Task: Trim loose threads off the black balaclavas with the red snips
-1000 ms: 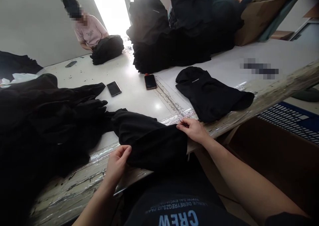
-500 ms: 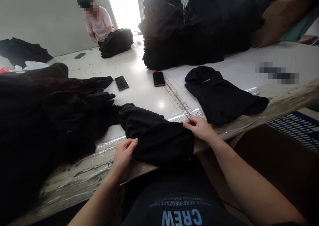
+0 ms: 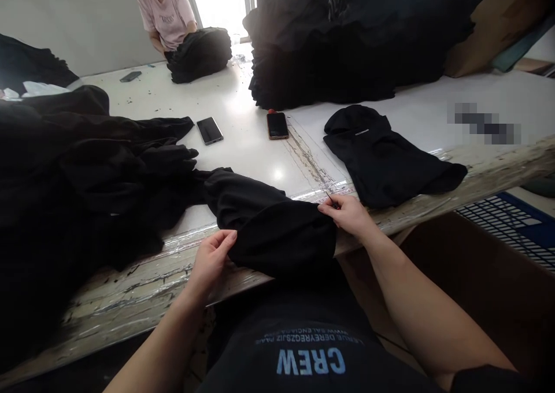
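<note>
A black cloth garment [image 3: 281,237] is stretched between my two hands at the table's near edge. My left hand [image 3: 215,257] pinches its left side between thumb and fingers. At the upper right edge of the cloth, my right hand [image 3: 349,215] grips the fabric. A small tool with a thin dark pointed tip [image 3: 329,197] also pokes out of that hand; its body is mostly hidden by the fingers. To the right lies a black balaclava-like hood [image 3: 385,156] with a small white label, flat on the table.
A heap of black garments [image 3: 108,179] covers the left of the table [image 3: 243,167]. Two phones, one silver-edged [image 3: 210,130] and one orange-edged [image 3: 277,126], lie ahead. Tall black stacks [image 3: 347,52] stand behind. A person [image 3: 169,17] works at a black pile [image 3: 202,55]. A blue crate [image 3: 515,225] is below right.
My view has tipped slightly downward, so the table's things sit higher in the picture. Both hands keep their grip on the garment, with little movement.
</note>
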### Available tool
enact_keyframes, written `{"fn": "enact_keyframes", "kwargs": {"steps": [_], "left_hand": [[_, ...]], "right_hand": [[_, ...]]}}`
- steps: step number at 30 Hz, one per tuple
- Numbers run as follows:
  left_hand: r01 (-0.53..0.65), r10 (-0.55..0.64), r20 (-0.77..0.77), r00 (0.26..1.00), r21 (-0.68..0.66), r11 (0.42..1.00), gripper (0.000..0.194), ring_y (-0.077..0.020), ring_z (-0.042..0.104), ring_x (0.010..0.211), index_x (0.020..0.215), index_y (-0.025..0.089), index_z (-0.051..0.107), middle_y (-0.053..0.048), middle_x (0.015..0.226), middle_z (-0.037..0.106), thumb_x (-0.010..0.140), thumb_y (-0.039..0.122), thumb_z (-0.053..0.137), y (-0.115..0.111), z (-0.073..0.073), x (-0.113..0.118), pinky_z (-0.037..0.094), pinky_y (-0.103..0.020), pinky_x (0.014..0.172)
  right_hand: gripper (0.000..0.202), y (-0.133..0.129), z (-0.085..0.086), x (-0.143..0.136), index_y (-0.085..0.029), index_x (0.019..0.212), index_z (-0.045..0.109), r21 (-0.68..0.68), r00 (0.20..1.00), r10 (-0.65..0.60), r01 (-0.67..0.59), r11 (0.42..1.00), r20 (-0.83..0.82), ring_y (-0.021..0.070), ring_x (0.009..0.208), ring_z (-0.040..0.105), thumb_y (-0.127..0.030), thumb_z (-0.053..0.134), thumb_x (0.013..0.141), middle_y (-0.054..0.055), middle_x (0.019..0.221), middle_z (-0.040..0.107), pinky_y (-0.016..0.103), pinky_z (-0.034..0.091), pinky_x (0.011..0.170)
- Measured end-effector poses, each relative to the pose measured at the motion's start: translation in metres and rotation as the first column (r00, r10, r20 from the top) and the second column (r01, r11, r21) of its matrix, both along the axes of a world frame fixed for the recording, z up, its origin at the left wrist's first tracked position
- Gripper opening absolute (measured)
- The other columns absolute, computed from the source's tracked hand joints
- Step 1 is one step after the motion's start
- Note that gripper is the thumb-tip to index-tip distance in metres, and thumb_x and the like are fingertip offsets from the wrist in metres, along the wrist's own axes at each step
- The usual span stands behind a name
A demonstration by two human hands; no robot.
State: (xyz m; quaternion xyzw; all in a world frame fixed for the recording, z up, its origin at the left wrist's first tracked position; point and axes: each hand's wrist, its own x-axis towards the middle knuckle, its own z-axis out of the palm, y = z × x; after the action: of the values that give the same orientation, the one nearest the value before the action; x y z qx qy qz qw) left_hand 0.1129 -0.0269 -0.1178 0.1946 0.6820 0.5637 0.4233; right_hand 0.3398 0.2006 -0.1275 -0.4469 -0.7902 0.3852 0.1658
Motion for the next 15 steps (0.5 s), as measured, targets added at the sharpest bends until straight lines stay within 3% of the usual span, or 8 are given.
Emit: {"fn": "enact_keyframes", "kwargs": {"steps": [8,15], "left_hand": [[-0.119,0.108,0.262,0.959,0.026,0.993,0.036,-0.012,0.061,0.056,0.087,0.014,0.067,-0.001,0.07,0.068,0.059,0.03,0.082,-0.004,0.003,-0.005,0.05,-0.022,0.051],[-0.233,0.209,0.396,0.894,0.013,0.972,0.028,-0.0111,0.061,0.055,0.086,0.014,0.064,-0.001,0.069,0.066,0.062,0.019,0.078,0.006,-0.001,-0.011,0.052,-0.022,0.048]], "right_hand": [[0.026,0.001,-0.004,-0.001,-0.019,0.067,0.059,-0.007,0.999,-0.031,0.031,0.999,0.02,0.0127,0.042,0.046,-0.044,0.06,0.073,-0.004,0.042,0.045,0.024,0.033,0.045],[0.025,-0.002,-0.002,-0.003,-0.019,0.066,0.059,0.011,0.998,-0.039,0.038,0.999,0.048,0.0127,0.043,0.046,-0.043,0.061,0.073,-0.004,0.043,0.046,0.025,0.033,0.047]]}}
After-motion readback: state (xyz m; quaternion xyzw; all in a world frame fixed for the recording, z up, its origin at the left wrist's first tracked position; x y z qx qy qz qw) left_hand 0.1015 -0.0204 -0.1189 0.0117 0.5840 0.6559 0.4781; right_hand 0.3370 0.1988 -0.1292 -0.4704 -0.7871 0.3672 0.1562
